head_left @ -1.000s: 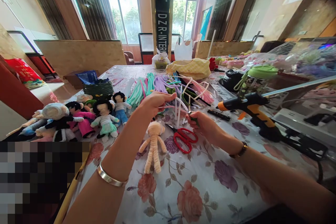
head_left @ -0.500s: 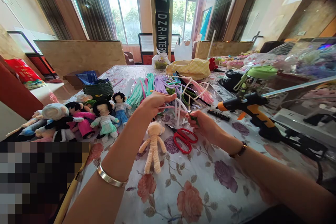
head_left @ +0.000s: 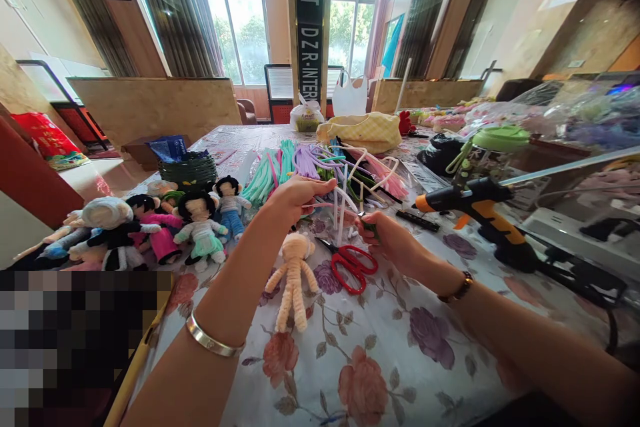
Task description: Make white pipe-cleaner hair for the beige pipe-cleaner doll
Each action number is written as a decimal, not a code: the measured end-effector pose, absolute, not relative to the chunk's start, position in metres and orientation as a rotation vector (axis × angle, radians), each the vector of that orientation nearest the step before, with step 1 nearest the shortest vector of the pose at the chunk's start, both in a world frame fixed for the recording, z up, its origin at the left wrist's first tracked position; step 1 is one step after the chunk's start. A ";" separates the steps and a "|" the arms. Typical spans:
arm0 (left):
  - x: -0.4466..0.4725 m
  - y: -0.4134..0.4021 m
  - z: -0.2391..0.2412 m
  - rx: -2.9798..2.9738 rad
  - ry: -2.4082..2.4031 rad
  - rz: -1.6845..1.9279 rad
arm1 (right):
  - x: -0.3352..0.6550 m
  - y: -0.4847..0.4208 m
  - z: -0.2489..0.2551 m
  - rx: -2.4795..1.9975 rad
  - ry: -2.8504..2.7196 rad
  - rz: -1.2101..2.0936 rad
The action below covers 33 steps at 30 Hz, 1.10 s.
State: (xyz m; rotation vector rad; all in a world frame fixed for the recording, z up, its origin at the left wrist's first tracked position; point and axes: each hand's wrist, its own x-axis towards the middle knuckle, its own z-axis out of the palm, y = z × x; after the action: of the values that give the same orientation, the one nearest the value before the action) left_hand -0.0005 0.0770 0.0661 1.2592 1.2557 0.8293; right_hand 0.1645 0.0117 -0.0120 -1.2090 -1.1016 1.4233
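Note:
My left hand [head_left: 306,192] is closed on a pale pink pipe cleaner [head_left: 334,205], which runs across to the right. At its other end my right hand [head_left: 383,232] is wrapped round small green-handled pliers [head_left: 371,227], their metal tip at the pipe cleaner. White pipe cleaners [head_left: 341,217] rise between the hands. Below them, a bare peach-coloured pipe-cleaner doll [head_left: 294,283] lies on the flowered tablecloth. Red-handled scissors [head_left: 354,268] rest beside the doll, near my right hand.
Bundles of coloured pipe cleaners [head_left: 270,177] lie behind my hands. Several finished dolls [head_left: 197,223] are heaped at left beside a dark green basket [head_left: 187,172]. On the right stand a glue gun [head_left: 473,203] and a green-lidded jar [head_left: 500,140]; a black cutter [head_left: 417,220] lies nearer.

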 end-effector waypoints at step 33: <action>-0.017 0.092 0.059 1.151 1.111 0.816 | 0.189 0.000 -0.004 -2.235 -2.086 -0.327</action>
State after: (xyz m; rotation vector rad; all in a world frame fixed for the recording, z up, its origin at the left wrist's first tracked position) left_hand -0.0166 0.0923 0.0595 1.1509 1.1109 0.8164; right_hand 0.1885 -0.0005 -0.0036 -2.2352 -2.0855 -0.3268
